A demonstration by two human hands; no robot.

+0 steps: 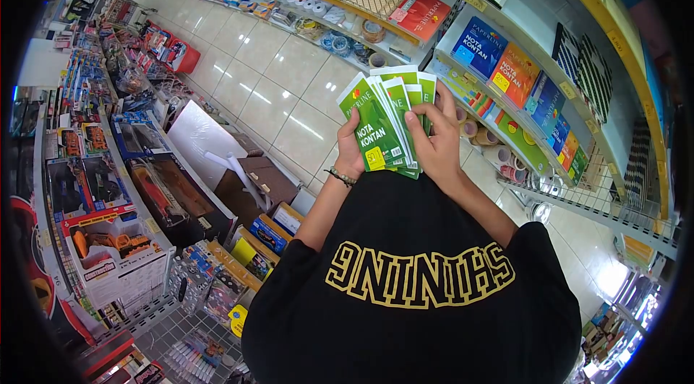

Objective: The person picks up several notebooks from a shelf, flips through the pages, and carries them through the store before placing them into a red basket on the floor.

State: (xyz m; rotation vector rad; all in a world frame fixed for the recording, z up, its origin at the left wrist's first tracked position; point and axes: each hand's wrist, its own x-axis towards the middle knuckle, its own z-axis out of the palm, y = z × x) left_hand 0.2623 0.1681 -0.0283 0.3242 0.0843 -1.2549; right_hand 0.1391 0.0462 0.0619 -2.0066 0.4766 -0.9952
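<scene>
In front of my chest I hold a fanned stack of green receipt books (374, 131) marked "Paperline Nota Kontan", with a yellow "50" label on the front one. My left hand (350, 149) is closed round the left side of the stack, thumb on the front cover. From the right, my right hand (439, 142) grips the other books of the fan, its thumb lying over their front and its fingers partly behind. A beaded bracelet (341, 177) is on my left wrist.
To the right, a shelf holds blue receipt books (477, 48), orange ones (515, 74) and tape rolls (488, 137). Boxed toys (108, 246) fill the left shelf. A red basket-like item (186, 58) lies beyond, beside the tiled floor (289, 87). Cardboard boxes (267, 185) stand close on my left.
</scene>
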